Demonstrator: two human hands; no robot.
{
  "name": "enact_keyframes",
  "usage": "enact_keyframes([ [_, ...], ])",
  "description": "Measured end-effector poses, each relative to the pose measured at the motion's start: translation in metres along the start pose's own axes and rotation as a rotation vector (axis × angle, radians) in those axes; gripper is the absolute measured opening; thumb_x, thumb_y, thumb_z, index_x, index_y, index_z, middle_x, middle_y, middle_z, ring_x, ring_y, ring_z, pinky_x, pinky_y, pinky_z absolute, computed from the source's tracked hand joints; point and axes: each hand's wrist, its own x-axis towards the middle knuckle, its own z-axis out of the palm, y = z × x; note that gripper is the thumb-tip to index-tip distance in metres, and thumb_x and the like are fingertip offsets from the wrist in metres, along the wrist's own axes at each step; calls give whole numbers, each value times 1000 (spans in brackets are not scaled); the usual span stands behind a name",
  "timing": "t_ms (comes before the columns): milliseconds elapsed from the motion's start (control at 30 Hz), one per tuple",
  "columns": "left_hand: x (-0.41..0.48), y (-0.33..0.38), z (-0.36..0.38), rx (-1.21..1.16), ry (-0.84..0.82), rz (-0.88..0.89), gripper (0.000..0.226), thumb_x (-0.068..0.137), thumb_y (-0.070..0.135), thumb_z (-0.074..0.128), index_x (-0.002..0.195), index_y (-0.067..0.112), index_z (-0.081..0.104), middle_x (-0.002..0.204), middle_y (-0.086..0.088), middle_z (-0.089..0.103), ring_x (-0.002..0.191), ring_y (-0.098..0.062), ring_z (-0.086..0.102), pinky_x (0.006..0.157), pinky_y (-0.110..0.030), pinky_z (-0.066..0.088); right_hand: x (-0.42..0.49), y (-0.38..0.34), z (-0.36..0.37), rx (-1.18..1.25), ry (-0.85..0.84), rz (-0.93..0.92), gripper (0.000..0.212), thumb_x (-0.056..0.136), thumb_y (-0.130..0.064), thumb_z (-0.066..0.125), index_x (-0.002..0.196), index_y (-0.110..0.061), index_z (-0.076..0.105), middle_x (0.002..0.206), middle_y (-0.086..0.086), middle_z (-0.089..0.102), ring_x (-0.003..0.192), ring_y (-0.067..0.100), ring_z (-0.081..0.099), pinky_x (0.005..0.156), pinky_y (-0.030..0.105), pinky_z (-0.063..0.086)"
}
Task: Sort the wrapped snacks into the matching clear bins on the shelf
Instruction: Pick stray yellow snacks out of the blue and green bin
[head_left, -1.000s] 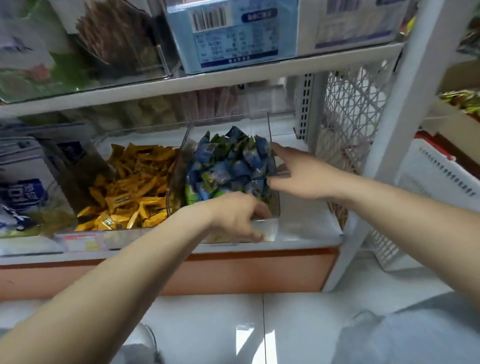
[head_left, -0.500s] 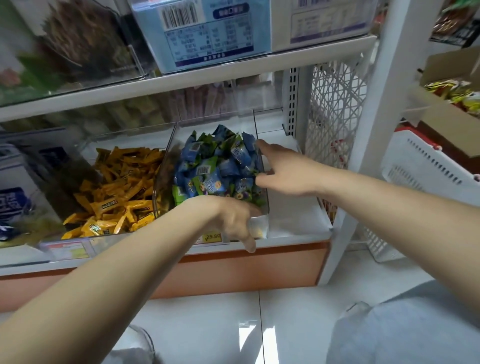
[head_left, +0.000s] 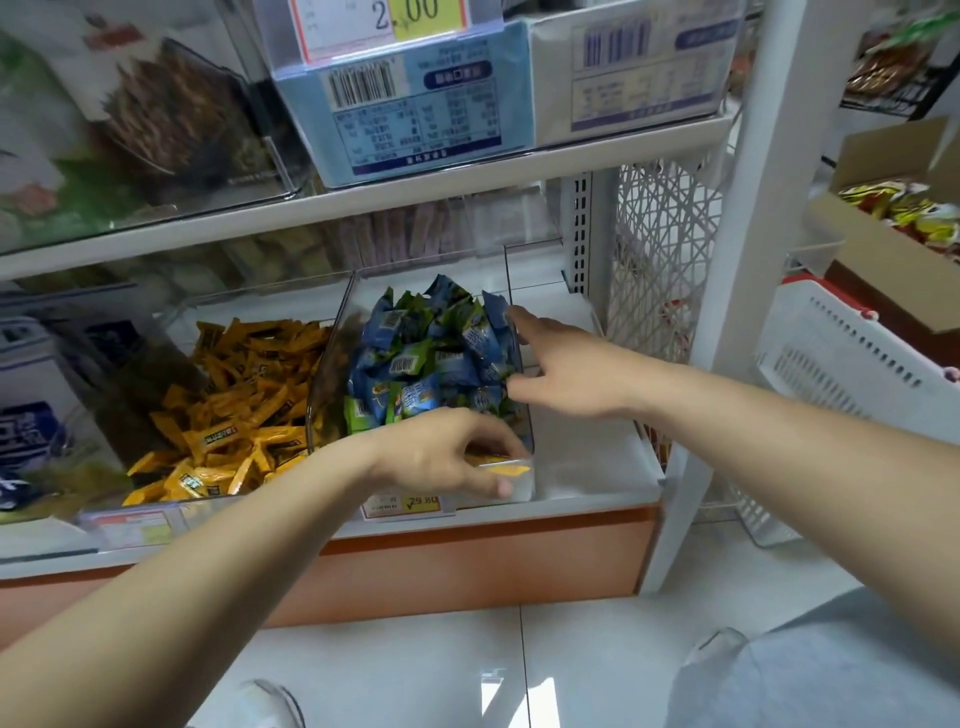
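A clear bin (head_left: 523, 467) piled with blue and green wrapped snacks (head_left: 436, 358) stands on the lower shelf. To its left, a second clear bin (head_left: 171, 501) holds yellow wrapped snacks (head_left: 234, 410). My left hand (head_left: 452, 454) grips the blue bin's front rim near its right corner, fingers curled over the edge. A yellow piece (head_left: 506, 470) shows at the fingertips behind the clear wall; I cannot tell whether it is held. My right hand (head_left: 563, 371) presses against the bin's right wall, index finger straight along the rim.
A bare strip of white shelf (head_left: 592, 467) lies right of the blue bin, ending at the white upright post (head_left: 727, 312). A white basket (head_left: 841, 364) and a cardboard box of snacks (head_left: 893, 244) sit further right. Boxed goods fill the shelf above.
The view has shifted and sits a little closer. Both hands stay on the blue-snack bin; my left fingers have wrapped further round its front corner.
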Motion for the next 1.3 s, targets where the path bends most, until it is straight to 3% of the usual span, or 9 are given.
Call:
enact_keyframes([
  [133,-15,-4,1,-132,176,93,34,88,24,74,121,21,66,115,13,67,106,2,62,94,-17,48,3,1,-3,-50,-5,7,73,90,-43,59,148,-14,25,130,14,56,113,30,56,93,45,50],
  [300,-22,-12,1,-446,410,102,22,90,19,72,111,17,66,101,4,75,96,-7,70,83,-20,54,1,1,-10,-101,132,-20,62,96,-51,52,150,-24,37,142,8,49,119,25,53,91,29,41],
  [500,-15,-15,2,-714,641,26,16,99,14,57,115,11,53,105,-14,73,101,-27,69,85,-40,56,-7,-20,-16,27,312,-133,24,98,-33,52,114,-32,69,118,-6,64,105,14,59,82,28,44],
  [600,-11,-12,-3,-923,700,20,12,101,12,54,112,12,50,90,-1,75,92,-19,69,82,-36,58,-9,-28,-10,65,226,-129,31,96,-28,55,126,-26,65,110,-8,70,101,12,62,75,18,43],
  [733,-11,-2,-8,-1008,729,58,23,101,10,54,119,-1,47,62,10,67,65,-2,65,60,-18,52,-10,-36,0,129,209,-148,54,91,-36,64,141,-23,50,101,-9,69,93,13,64,75,26,46],
  [933,-27,4,-15,-1113,780,104,21,90,14,70,107,8,59,88,-4,69,85,-24,71,71,-31,56,-7,-40,0,312,260,-203,51,83,-29,76,129,-21,55,93,-4,71,88,14,67,82,38,54],
  [1033,-43,3,-16,-912,791,102,29,89,21,73,113,12,60,89,0,70,76,-17,72,63,-26,56,-7,-49,3,395,265,-180,50,71,-29,85,112,-25,57,79,-7,75,77,5,70,73,29,57],
  [1167,-79,-19,-22,-432,797,-9,15,90,30,71,102,26,63,87,2,71,72,-13,68,58,-28,56,-3,-63,19,308,240,-254,13,84,-26,75,89,-30,63,74,-12,72,73,-5,67,67,18,53],
  [1300,-116,-46,-14,-92,781,-180,16,89,36,69,103,36,61,84,14,66,77,1,62,60,-14,48,3,-70,40,3,-32,-303,18,91,-40,64,106,-28,62,87,-16,65,78,-4,60,68,16,45],
])
